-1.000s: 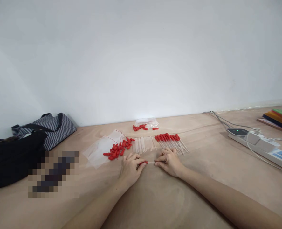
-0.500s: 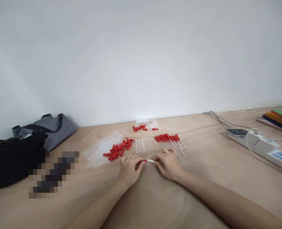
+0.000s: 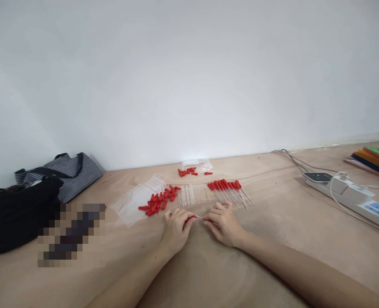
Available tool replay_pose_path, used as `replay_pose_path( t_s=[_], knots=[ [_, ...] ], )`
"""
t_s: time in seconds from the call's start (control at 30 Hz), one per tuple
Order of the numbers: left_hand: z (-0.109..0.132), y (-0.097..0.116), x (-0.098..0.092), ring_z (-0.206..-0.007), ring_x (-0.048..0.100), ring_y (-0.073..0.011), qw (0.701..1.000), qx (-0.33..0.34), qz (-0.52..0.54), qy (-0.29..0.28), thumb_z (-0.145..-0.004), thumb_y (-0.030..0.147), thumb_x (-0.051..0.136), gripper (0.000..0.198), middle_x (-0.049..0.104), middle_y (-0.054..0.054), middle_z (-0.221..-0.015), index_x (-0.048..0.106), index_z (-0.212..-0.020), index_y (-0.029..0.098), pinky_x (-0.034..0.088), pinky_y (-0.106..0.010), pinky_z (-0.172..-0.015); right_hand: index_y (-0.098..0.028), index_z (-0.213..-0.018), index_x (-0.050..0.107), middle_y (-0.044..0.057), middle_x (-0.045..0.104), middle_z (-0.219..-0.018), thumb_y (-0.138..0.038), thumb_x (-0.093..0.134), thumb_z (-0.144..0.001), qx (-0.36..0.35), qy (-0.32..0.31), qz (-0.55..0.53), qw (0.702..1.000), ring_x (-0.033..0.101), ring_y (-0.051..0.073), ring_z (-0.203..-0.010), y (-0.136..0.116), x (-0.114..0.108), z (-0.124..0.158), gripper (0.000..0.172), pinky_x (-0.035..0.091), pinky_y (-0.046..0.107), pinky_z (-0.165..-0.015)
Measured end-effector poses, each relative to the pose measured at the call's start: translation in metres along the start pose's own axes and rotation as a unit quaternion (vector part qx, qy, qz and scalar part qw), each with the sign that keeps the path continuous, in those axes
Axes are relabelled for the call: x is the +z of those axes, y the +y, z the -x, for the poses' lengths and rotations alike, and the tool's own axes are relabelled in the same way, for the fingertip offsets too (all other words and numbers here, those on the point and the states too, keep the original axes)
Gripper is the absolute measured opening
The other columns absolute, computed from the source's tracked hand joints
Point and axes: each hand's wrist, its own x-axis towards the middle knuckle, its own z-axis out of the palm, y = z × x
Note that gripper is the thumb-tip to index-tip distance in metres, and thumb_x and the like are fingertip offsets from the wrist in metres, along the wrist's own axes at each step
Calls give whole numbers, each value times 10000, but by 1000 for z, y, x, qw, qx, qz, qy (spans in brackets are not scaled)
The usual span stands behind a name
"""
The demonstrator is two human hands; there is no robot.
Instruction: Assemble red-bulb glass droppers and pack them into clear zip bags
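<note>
My left hand (image 3: 176,226) is closed on a red rubber dropper bulb (image 3: 191,218), pinched between thumb and fingers. My right hand (image 3: 223,224) grips a thin clear dropper tube (image 3: 199,217), whose left end meets the bulb; whether it sits inside cannot be made out. Loose red bulbs (image 3: 159,202) lie in a heap beyond my left hand. A row of bare clear tubes (image 3: 191,196) rests on the table between the heap and several droppers (image 3: 229,190) with red bulbs on their ends, just beyond my right hand.
Flat plastic bags (image 3: 134,201) lie under and left of the heap. More small red bulbs (image 3: 186,172) and a clear bag (image 3: 197,164) are near the wall. A striped bag (image 3: 91,169) and black cloth (image 3: 25,214) are left; a power strip (image 3: 352,196) with cables is right.
My right hand has shifted slightly left toward the bulb, and less of the tube shows between the hands. The left hand stays nearly in place.
</note>
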Motion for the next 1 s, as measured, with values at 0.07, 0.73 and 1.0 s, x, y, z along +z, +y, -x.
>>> replay_pose_path(
  t_s=[0.07, 0.73, 1.0],
  knots=[
    [1, 1, -1, -781, 541, -170, 1000, 9, 1, 2, -854, 263, 432, 187, 656, 10, -795, 602, -792, 218, 258, -352, -761, -204, -808, 612, 9, 621, -722, -198, 440, -828, -19, 2, 1, 1000, 459, 149, -785, 0, 0, 0, 173, 190, 356, -801],
    [6, 6, -4, -724, 529, -150, 988, 141, 7, 65, -825, 199, 447, 153, 621, 26, -679, 571, -735, 203, 198, -404, -874, -183, -744, 593, 5, 605, -709, -134, 461, -779, -71, -15, -8, 997, 419, 148, -772, 3, -2, -5, 144, 174, 365, -790],
    [7, 6, -5, -720, 529, -151, 985, 157, -4, 75, -821, 207, 458, 159, 630, 24, -672, 576, -716, 206, 188, -407, -885, -187, -730, 595, -7, 630, -718, -146, 450, -803, 1, -89, -67, 994, 437, 143, -794, -4, -8, -8, 168, 180, 351, -797]
  ],
)
